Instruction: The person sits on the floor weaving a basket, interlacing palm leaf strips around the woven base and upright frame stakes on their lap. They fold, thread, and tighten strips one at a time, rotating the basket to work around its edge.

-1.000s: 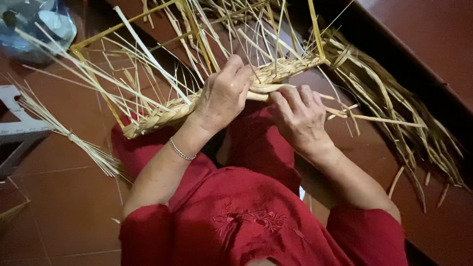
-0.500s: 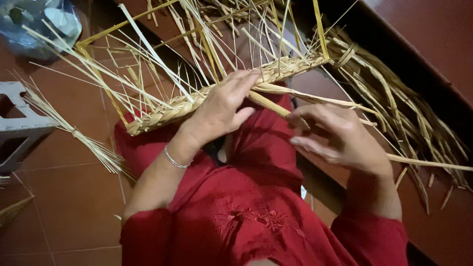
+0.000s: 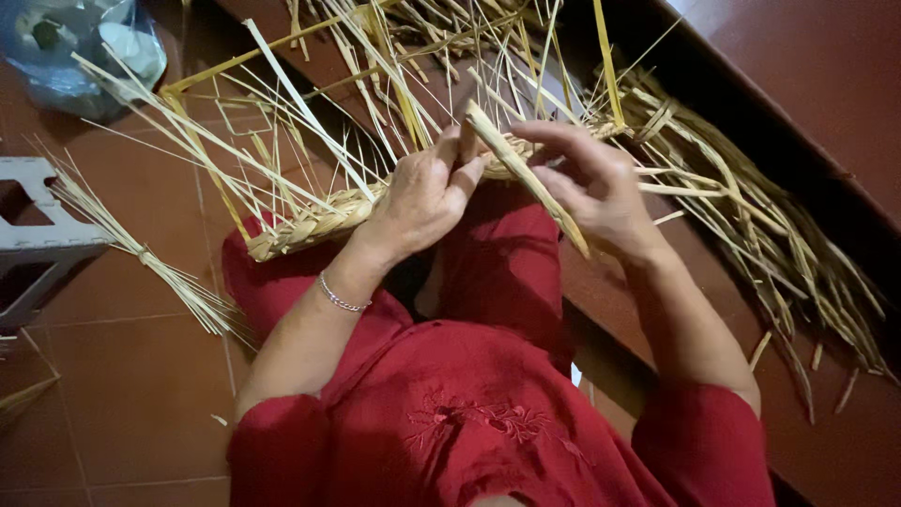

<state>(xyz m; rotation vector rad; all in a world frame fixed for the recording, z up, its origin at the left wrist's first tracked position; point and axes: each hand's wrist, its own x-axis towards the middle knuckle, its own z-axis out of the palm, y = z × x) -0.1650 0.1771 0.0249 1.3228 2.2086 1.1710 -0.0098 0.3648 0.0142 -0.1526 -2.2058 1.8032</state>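
Frame centre: left hand (image 3: 424, 195) clamped on the woven straw braid (image 3: 319, 218); right hand (image 3: 593, 184) pinches a flat straw strip (image 3: 526, 174) crossing it. Loose straw pile (image 3: 751, 216) right; tied straw bundle (image 3: 141, 253), grey stool (image 3: 38, 239), blue bag (image 3: 66, 47) left on the floor.

The pale yellow woven straw braid (image 3: 319, 218) looks dry, fibrous and matt. The red-brown floor tiles (image 3: 122, 413) are smooth with a slight sheen. The red cloth garment (image 3: 450, 422) is soft and embroidered.

A single head-worn camera looks steeply down from above the person's own chest, close over the lap in red embroidered cloth (image 3: 469, 422). It faces forward and down across the reddish-brown tiled floor (image 3: 122, 376), taking in both forearms at near range, with the dark step edge (image 3: 751, 122) running along the right side.
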